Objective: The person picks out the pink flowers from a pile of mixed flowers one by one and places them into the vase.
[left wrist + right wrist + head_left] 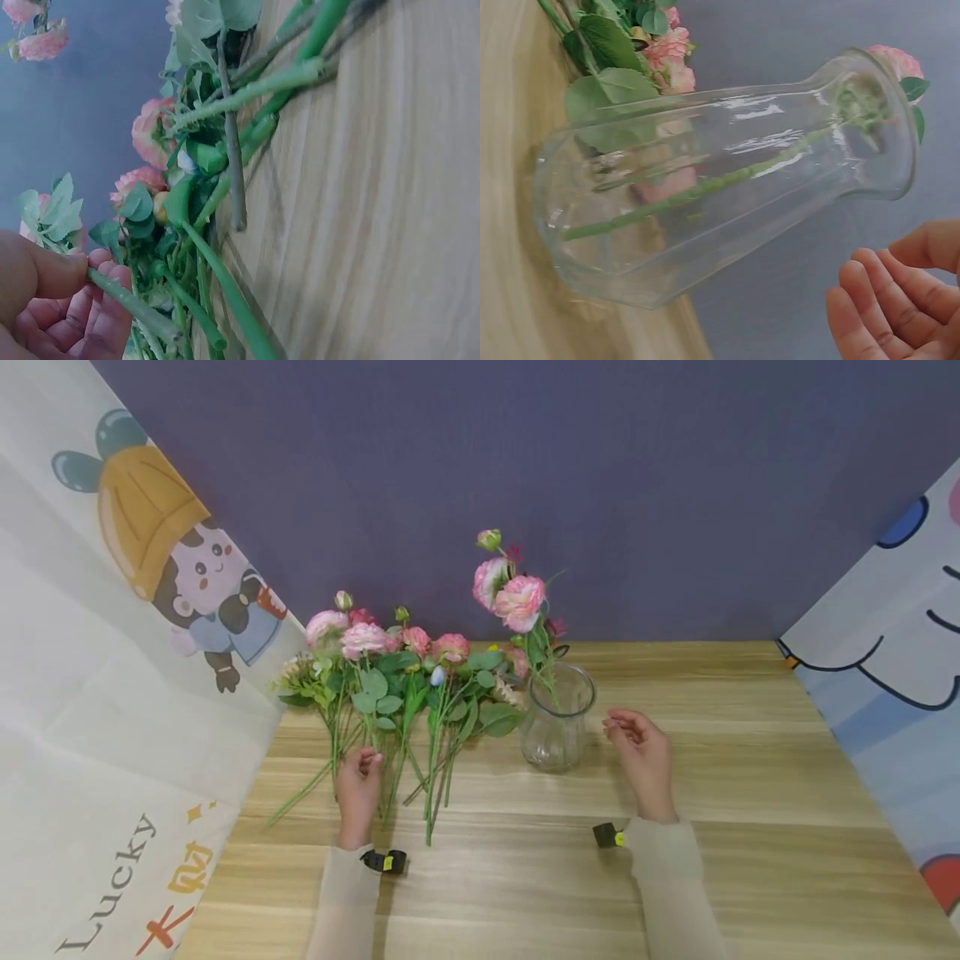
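Left hand point(357, 785) pinching stem point(135, 304) lower left; right hand point(643, 756) hovering relaxed, empty, beside vase point(557, 717). Best lifting stem clear of pile.

Head view: I look forward and down over the worktop point(750, 760). Left wrist view: close, tilted, along the stems point(225, 285). Right wrist view: very near the glass vase point(727, 172). All share the pink flowers point(517, 602).
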Available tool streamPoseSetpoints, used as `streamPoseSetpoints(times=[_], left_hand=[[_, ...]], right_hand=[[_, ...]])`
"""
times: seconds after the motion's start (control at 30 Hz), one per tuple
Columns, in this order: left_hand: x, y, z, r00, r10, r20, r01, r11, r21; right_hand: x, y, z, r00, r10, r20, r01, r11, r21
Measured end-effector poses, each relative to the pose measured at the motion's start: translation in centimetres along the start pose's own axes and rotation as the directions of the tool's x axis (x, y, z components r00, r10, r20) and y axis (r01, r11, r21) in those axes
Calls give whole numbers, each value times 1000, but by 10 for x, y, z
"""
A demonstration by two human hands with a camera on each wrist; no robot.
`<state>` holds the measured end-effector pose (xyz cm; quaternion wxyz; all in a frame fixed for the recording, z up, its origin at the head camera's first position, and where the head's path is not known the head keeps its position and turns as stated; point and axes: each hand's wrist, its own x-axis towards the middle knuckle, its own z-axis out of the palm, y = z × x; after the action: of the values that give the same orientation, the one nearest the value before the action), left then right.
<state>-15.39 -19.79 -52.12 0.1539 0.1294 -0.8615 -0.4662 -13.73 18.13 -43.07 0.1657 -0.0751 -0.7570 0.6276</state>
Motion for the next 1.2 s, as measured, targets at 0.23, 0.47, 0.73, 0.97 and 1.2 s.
streamPoseSetpoints(times=[0.23, 0.47, 0.73, 0.97, 1.2], left_hand=[[-6, 14, 6, 999, 28, -39, -31, 995, -99], [-15, 23, 15, 993, 98, -66, -107, 983, -150], [-30, 31, 27, 978, 205, -48, -210, 962, -173], [-46, 42, 38, 954, 297, -31, -298, 937, -181], [-60, 53, 50, 947, 322, 4, -309, 913, -266]], right_hand=[[-9, 10, 4, 998, 38, 44, -39, 999, 14], [-11, 35, 8, 996, 74, 57, -74, 997, 3], [-19, 54, 10, 993, 89, 76, -90, 996, 16], [-29, 59, 13, 979, 177, 100, -185, 980, 79], [-39, 64, 20, 971, 191, 146, -210, 970, 122]])
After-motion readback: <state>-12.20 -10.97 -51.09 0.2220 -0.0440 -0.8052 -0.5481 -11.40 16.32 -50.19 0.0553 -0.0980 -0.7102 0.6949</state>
